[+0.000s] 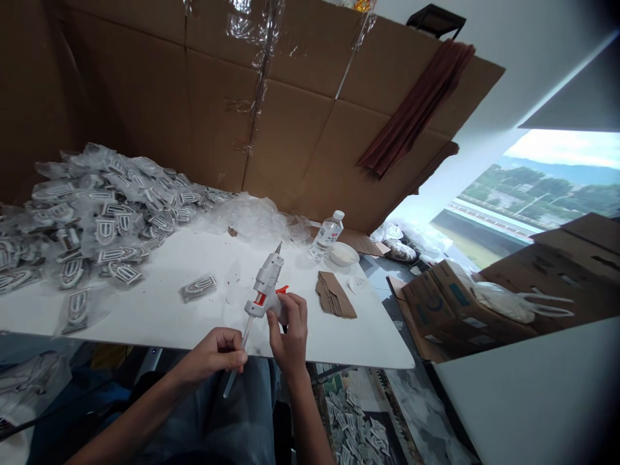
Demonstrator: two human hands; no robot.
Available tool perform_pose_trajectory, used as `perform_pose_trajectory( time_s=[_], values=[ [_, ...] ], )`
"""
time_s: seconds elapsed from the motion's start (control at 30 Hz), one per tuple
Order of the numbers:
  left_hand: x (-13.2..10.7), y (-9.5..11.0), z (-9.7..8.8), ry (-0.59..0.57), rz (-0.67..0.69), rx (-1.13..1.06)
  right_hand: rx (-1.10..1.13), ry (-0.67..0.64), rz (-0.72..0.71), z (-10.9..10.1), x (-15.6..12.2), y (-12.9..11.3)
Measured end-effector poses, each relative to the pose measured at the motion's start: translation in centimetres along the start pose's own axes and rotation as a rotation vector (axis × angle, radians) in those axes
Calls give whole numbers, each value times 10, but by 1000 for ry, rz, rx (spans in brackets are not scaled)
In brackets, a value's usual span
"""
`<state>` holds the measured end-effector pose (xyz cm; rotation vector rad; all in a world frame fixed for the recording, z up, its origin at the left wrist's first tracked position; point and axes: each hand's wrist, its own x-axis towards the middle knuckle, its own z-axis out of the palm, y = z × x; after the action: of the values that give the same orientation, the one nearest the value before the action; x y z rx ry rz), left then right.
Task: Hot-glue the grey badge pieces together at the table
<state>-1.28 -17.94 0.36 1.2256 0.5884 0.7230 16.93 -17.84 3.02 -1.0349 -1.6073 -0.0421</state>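
A white hot glue gun (267, 276) with a red trigger points up and away above the table's front part. Its handle is gripped by my right hand (289, 329). In my left hand (223, 351), thumb and fingers pinch a clear glue stick (234, 371). The stick's upper end meets the back of the gun, and its lower end hangs past the table edge over my lap. A small bagged grey-and-white piece (198, 287) lies on the table to the left of the gun.
Many bagged pieces are heaped (111, 206) at the table's left. Clear plastic bags (252, 216) lie at the back by a cardboard wall (208, 116). A bottle (328, 236), a white bowl (343, 254) and folded cardboard (335, 296) sit right. Boxes (450, 303) stand beyond the table's right edge.
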Motion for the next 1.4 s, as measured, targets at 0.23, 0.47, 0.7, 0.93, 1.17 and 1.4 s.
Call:
perform_pose_trajectory(
  time_s=[0.23, 0.47, 0.7, 0.93, 1.17, 1.4],
  values=[
    [0, 3, 0, 18, -7, 0, -2, -3, -19, 0, 0, 1],
    [-1, 2, 1, 37, -8, -21, -8, -4, -28, -1, 1, -1],
    [-1, 2, 1, 49, -2, -41, -6, 3, -36, -1, 1, -1],
    [-1, 3, 1, 53, -2, -48, -26, -3, -36, -1, 1, -1],
    [0, 3, 1, 75, -7, -43, -37, 5, -37, -2, 1, -2],
    [-2, 6, 3, 151, 5, 52, -44, 5, -45, -3, 1, -3]
  ],
)
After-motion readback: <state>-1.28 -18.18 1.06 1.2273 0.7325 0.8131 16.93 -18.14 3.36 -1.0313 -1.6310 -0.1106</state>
